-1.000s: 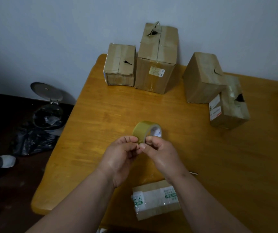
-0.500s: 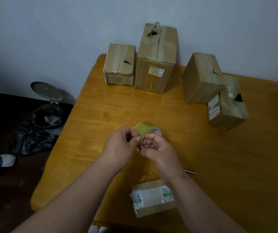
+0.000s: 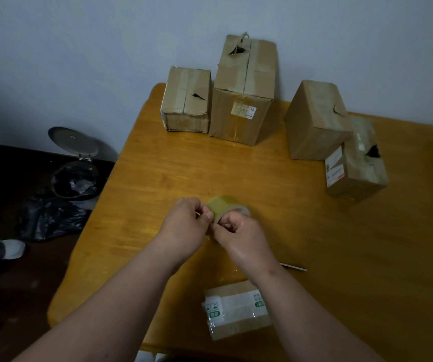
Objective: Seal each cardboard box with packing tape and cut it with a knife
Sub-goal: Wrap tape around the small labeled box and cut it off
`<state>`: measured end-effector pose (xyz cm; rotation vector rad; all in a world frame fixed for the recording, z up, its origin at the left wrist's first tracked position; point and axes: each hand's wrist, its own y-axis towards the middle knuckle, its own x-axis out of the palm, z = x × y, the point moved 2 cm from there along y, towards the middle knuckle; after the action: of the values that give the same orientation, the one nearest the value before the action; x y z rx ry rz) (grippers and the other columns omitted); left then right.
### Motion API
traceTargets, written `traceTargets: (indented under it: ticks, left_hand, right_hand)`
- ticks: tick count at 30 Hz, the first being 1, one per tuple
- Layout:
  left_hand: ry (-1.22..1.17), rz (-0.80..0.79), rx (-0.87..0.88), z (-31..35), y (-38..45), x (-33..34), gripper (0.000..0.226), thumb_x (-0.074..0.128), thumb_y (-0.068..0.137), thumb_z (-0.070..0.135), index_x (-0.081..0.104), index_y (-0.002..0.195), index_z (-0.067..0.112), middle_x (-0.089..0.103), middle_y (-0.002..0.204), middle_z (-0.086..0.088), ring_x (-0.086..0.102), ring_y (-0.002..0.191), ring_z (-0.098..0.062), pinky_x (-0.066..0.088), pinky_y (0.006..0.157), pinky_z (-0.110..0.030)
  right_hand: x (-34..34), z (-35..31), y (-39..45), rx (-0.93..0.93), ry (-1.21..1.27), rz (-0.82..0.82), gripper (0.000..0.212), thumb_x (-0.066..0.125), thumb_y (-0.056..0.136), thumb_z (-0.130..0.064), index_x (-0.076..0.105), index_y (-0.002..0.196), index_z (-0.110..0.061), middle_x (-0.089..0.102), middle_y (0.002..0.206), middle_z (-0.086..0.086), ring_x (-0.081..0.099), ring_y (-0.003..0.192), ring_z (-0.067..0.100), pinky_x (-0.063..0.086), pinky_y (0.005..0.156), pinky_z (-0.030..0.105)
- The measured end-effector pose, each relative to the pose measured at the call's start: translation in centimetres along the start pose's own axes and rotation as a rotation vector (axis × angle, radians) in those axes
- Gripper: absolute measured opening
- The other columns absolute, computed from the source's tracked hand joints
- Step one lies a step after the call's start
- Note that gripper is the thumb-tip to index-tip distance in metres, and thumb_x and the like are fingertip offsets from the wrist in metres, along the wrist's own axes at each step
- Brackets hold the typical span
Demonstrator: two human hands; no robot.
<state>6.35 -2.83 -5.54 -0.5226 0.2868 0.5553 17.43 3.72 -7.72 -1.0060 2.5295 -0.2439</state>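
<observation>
Far left on the floor: open bin [image 3: 75, 163] with black bag. On the yellow table [image 3: 367, 257], left hand [image 3: 184, 228] and right hand [image 3: 238, 236] both pinching the tape roll [image 3: 221, 205] with curled fingers. Below, small box [image 3: 236, 309] with white label, green marks too small to read. Behind, four brown boxes: short box [image 3: 188, 100], tall box [image 3: 245, 92] with scribbled sticker, tilted box [image 3: 317, 121], torn box [image 3: 356, 163] with red-and-white label, unreadable.

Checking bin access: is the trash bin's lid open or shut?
Open. The lid stands tipped up behind the bin, and the black liner inside shows.
</observation>
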Motion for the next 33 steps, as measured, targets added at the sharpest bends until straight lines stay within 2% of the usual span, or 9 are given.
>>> traceTargets:
  ticks: [2,6,13,18,21,23,28,31,33]
  left_hand:
    - [-0.009,-0.009,-0.002,0.2,-0.1,-0.2,0.018,0.054,0.099,0.016,0.058,0.082,0.011,0.065,0.088,-0.015,0.063,0.089,-0.035,0.054,0.082,-0.056]
    - [-0.035,-0.024,-0.004,0.3,0.0,-0.5,0.016,0.054,0.099,0.019,0.057,0.085,0.012,0.063,0.084,-0.011,0.062,0.085,-0.032,0.054,0.083,-0.055]
    - [-0.404,-0.078,-0.159,-0.1,0.9,-1.2,0.023,0.048,0.102,0.013,0.055,0.080,0.014,0.059,0.084,-0.002,0.053,0.078,-0.014,0.054,0.072,-0.033]
    - [-0.692,-0.158,-0.297,-0.2,1.3,-1.7,0.023,0.045,0.102,0.008,0.053,0.081,0.013,0.067,0.075,-0.004,0.057,0.072,-0.014,0.057,0.067,-0.035]
    - [-0.832,-0.164,-0.364,-0.6,1.6,-2.3,0.021,0.045,0.101,0.006,0.052,0.083,0.012,0.072,0.082,-0.011,0.061,0.075,-0.019,0.057,0.071,-0.041]
    - [-0.868,-0.176,-0.390,-0.9,1.7,-2.6,0.023,0.044,0.101,0.005,0.051,0.081,0.012,0.073,0.090,-0.015,0.063,0.081,-0.022,0.057,0.073,-0.043]
    - [-0.827,-0.211,-0.326,-0.6,1.9,-2.3,0.026,0.041,0.102,0.003,0.050,0.079,0.011,0.073,0.099,-0.016,0.062,0.082,-0.022,0.060,0.072,-0.039]
    - [-0.747,-0.220,-0.253,-0.4,1.7,-1.9,0.026,0.041,0.103,0.004,0.049,0.079,0.011,0.073,0.100,-0.016,0.061,0.088,-0.020,0.060,0.077,-0.034]
    - [-0.741,-0.206,-0.247,-0.5,1.6,-1.7,0.025,0.041,0.103,0.004,0.048,0.080,0.010,0.073,0.100,-0.018,0.062,0.093,-0.021,0.060,0.078,-0.032]
  right_hand:
    - [-0.1,-0.1,0.1,-0.011,-0.025,0.028,0.027,0.067,0.087,-0.014,0.052,0.071,0.002,0.044,0.057,0.000,0.036,0.051,0.010,0.029,0.049,0.027]
    - [-0.6,-0.1,0.2,-0.019,-0.042,0.070,0.031,0.064,0.082,-0.008,0.046,0.059,-0.017,0.038,0.045,-0.013,0.031,0.042,0.003,0.024,0.041,0.017]
    - [-2.3,-0.3,0.3,-0.044,-0.060,-0.041,0.018,0.066,0.087,-0.010,0.059,0.070,-0.012,0.047,0.059,-0.009,0.038,0.050,0.001,0.031,0.048,0.016]
    - [-4.0,-0.6,0.4,-0.039,-0.029,-0.062,0.012,0.065,0.087,-0.008,0.065,0.075,-0.007,0.056,0.064,-0.006,0.047,0.057,0.005,0.036,0.053,0.019]
    - [-5.1,-0.4,0.5,0.012,-0.004,-0.084,0.015,0.062,0.089,-0.010,0.067,0.076,-0.014,0.054,0.053,-0.016,0.045,0.048,-0.003,0.035,0.048,0.012]
    - [-5.5,0.0,0.6,0.069,0.006,-0.097,0.012,0.062,0.090,-0.014,0.068,0.080,-0.016,0.052,0.053,-0.014,0.044,0.046,0.000,0.036,0.047,0.015]
    - [-4.4,0.6,0.8,0.209,0.001,-0.192,0.012,0.059,0.093,-0.024,0.062,0.083,-0.018,0.067,0.070,-0.009,0.068,0.063,0.011,0.046,0.062,0.028]
    - [-3.5,0.5,1.1,0.217,-0.073,-0.270,0.017,0.054,0.096,-0.042,0.063,0.103,-0.030,0.070,0.100,-0.007,0.073,0.071,0.013,0.052,0.066,0.030]
    - [-3.3,0.5,1.2,0.195,-0.118,-0.298,0.020,0.050,0.098,-0.044,0.061,0.109,-0.032,0.068,0.107,-0.006,0.073,0.074,0.012,0.056,0.071,0.031]
